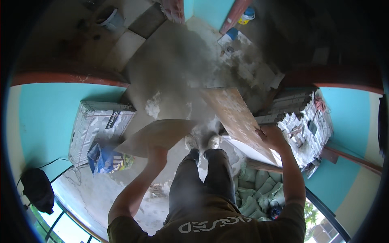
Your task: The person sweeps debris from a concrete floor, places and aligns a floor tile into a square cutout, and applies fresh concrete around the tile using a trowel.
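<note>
My left hand point(157, 154) grips the near edge of a thin grey-brown flat panel point(160, 135), which sticks out to both sides of it; most of the fingers are hidden. On the other side my right hand point(272, 137) is closed over the edge of a larger brown rectangular panel point(233, 113) with pale blotches. That panel stands tilted, its far end near the middle of the floor. Beneath its near end shows a white sheet or slab point(253, 150). My shoes point(214, 141) are between the two panels.
Left, a patterned carton point(101, 125) leans by the turquoise wall, a blue bag point(101, 160) beside it. Right stand stacked cartons point(289, 107) with torn white packaging point(300, 133). Pale sacks point(259, 190) lie near my right leg. Buckets point(110, 18) stand farther off; the concrete floor point(166, 60) is blotchy.
</note>
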Action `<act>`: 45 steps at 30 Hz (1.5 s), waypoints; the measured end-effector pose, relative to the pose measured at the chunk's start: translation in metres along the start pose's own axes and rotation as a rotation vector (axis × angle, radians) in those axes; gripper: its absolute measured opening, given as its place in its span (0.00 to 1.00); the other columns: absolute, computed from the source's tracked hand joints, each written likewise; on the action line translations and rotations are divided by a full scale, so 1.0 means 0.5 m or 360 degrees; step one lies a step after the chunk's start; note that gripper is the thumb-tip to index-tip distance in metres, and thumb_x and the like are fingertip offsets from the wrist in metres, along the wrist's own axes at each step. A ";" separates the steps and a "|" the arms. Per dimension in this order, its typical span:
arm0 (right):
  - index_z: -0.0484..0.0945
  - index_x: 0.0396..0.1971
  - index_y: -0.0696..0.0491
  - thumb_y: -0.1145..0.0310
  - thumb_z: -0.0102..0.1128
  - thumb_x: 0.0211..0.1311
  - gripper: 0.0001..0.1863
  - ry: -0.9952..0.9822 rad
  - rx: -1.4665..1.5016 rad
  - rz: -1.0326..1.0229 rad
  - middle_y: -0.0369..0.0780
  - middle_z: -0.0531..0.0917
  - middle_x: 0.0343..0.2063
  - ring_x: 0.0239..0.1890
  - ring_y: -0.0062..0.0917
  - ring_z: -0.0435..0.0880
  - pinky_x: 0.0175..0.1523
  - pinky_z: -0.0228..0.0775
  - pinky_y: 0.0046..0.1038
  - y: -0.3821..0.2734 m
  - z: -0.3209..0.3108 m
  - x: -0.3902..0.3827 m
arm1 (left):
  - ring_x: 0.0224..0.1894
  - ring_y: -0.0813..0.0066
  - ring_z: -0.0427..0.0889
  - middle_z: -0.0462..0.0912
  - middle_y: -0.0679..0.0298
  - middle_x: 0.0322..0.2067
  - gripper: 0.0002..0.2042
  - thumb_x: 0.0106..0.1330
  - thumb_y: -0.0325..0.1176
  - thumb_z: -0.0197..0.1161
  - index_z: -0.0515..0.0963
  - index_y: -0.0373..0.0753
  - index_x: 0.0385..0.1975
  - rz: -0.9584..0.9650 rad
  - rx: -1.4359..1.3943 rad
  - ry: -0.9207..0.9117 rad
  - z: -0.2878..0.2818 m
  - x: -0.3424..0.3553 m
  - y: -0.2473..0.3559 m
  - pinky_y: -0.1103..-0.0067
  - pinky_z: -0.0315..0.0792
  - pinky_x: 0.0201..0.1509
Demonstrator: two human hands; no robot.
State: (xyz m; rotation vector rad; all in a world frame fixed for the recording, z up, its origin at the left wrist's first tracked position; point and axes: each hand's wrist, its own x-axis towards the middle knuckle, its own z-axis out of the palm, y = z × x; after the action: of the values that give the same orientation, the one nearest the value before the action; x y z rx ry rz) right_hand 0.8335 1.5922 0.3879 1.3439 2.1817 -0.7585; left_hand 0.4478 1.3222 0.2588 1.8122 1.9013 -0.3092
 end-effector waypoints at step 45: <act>0.77 0.47 0.57 0.56 0.52 0.65 0.21 -0.1460 -0.1258 -0.2670 0.48 0.82 0.44 0.45 0.34 0.81 0.50 0.70 0.37 -0.857 -0.158 0.275 | 0.43 0.58 0.82 0.83 0.59 0.33 0.08 0.52 0.30 0.59 0.82 0.43 0.32 -0.3484 -0.1591 0.0665 -0.125 -0.067 0.557 0.44 0.54 0.62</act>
State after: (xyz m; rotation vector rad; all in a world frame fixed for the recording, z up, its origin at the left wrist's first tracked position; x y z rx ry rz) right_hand 0.3810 1.5755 0.4488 -1.2330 1.9032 -0.5813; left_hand 0.7092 1.3490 0.3754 -1.2640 2.5567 0.3736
